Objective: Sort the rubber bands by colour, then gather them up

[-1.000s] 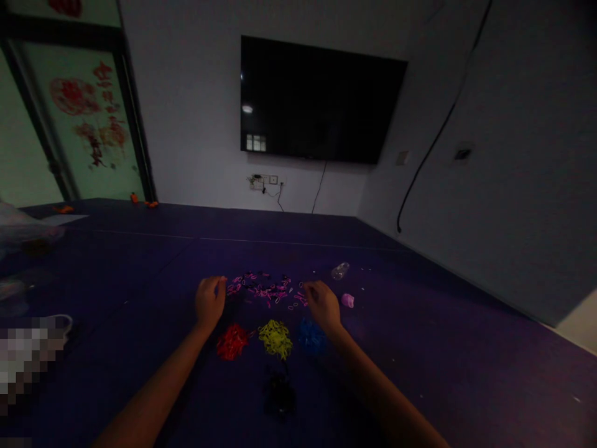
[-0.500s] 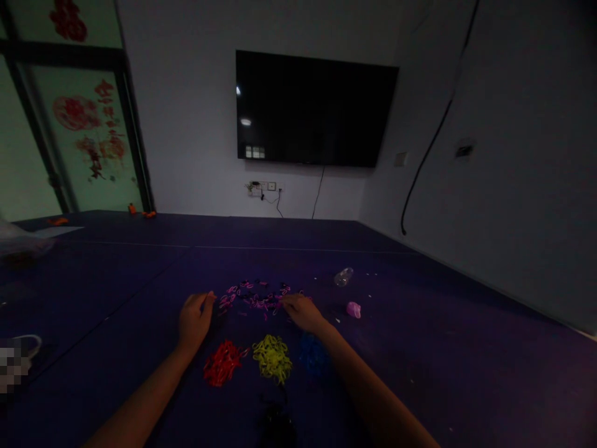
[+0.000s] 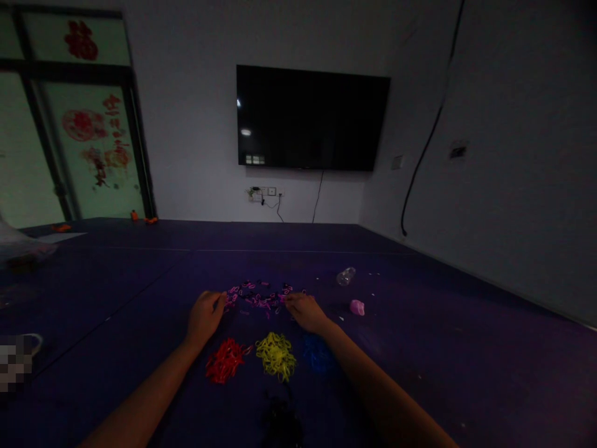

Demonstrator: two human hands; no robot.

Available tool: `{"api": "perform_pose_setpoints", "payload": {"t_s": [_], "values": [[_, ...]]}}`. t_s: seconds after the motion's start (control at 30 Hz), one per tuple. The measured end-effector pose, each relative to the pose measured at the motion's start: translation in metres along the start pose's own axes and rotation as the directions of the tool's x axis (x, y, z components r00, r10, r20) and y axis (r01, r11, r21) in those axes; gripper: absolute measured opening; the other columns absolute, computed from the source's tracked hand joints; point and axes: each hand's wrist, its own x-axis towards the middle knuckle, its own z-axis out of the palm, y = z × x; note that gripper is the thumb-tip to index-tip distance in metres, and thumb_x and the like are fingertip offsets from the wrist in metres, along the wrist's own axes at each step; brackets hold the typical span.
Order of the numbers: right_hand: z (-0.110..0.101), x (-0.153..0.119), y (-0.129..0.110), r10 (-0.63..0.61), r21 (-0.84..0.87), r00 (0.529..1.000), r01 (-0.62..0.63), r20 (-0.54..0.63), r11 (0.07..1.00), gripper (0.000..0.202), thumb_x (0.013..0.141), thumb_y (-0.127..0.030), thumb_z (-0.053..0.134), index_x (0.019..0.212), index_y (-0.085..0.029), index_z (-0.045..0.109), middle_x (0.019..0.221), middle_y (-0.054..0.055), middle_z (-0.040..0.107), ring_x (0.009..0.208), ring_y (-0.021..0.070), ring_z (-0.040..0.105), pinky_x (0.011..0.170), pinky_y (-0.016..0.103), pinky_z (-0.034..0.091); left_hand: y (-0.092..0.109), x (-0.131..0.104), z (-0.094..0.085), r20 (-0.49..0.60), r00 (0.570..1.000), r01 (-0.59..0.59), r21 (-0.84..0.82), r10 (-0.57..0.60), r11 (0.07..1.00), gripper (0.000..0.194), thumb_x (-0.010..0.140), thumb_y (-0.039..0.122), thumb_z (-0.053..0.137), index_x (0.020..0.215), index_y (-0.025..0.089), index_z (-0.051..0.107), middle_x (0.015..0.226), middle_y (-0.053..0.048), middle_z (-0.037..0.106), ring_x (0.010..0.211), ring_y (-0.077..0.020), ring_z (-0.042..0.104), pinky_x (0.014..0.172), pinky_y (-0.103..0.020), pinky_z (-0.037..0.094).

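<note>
Small rubber bands, pink and black mixed (image 3: 259,302), lie scattered on the dark purple surface between my two hands. My left hand (image 3: 205,318) is at their left edge, thumb and forefinger closed in a pinch beside pink bands; what they hold is too small to make out. At the right edge, my right hand (image 3: 305,311) has its fingertips closed on a pink rubber band (image 3: 282,298). Closer to me are a red pile of bands (image 3: 224,361), a yellow pile (image 3: 276,356) and a blue pile (image 3: 318,353), partly behind my right forearm. A black pile (image 3: 282,423) is nearest, hardly visible.
Right of my right hand are a pink crumpled piece (image 3: 357,307) and a clear plastic piece (image 3: 346,276), with white scraps around. A translucent bag (image 3: 23,246) and a blurred-out thing (image 3: 13,364) are at left. Small orange objects (image 3: 150,220) sit near the door.
My left hand has moved right, closer to the mixed bands. My right hand stays by the same bands. The view has tilted slightly up.
</note>
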Motion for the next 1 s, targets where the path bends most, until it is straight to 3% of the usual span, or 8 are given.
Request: {"api": "perform_pose_setpoints", "payload": {"t_s": [0.27, 0.43, 0.67, 1.0], "values": [[0.0004, -0.0038, -0.0029, 0.059, 0.053, 0.997, -0.056, -0.045, 0.997, 0.032, 0.089, -0.025, 0.038, 0.105, -0.021, 0.066, 0.122, 0.007, 0.059, 0.112, 0.0205, 0.053, 0.093, 0.033, 0.039, 0.0018, -0.0004, -0.0007, 0.044, 0.999, 0.024, 0.026, -0.026, 0.999, 0.039, 0.088, 0.038, 0.036, 0.063, 0.020, 0.059, 0.063, -0.005, 0.061, 0.067, -0.0204, 0.057, 0.062, -0.030, 0.042], [0.0029, -0.0038, -0.0001, 0.024, 0.042, 0.999, -0.023, -0.041, 0.999, 0.033, 0.089, -0.023, 0.037, 0.100, -0.021, 0.068, 0.120, 0.008, 0.060, 0.110, 0.0218, 0.054, 0.093, 0.036, 0.040, 0.0023, 0.0002, 0.0000, 0.054, 0.998, 0.022, 0.017, -0.023, 1.000, 0.039, 0.088, 0.038, 0.036, 0.063, 0.020, 0.060, 0.064, -0.005, 0.062, 0.067, -0.0204, 0.058, 0.061, -0.030, 0.041], [0.0023, -0.0026, 0.0014, -0.002, 0.042, 0.999, 0.003, -0.038, 0.999, 0.032, 0.087, -0.019, 0.037, 0.092, -0.019, 0.069, 0.115, 0.007, 0.063, 0.108, 0.0190, 0.055, 0.093, 0.030, 0.040, 0.0018, 0.0012, 0.0027, 0.115, 0.993, 0.007, 0.026, -0.010, 1.000, 0.041, 0.088, 0.037, 0.035, 0.062, 0.019, 0.060, 0.063, -0.006, 0.061, 0.066, -0.0204, 0.057, 0.063, -0.030, 0.041], [0.0007, -0.0038, -0.0019, 0.027, 0.058, 0.997, -0.024, -0.066, 0.998, 0.028, 0.087, -0.018, 0.040, 0.100, -0.017, 0.065, 0.118, 0.009, 0.060, 0.108, 0.0200, 0.055, 0.091, 0.031, 0.041, 0.0042, 0.0012, 0.0010, 0.127, 0.992, 0.014, 0.008, -0.015, 1.000, 0.043, 0.089, 0.040, 0.034, 0.059, 0.020, 0.058, 0.060, -0.005, 0.060, 0.064, -0.0199, 0.057, 0.060, -0.029, 0.040]]}}
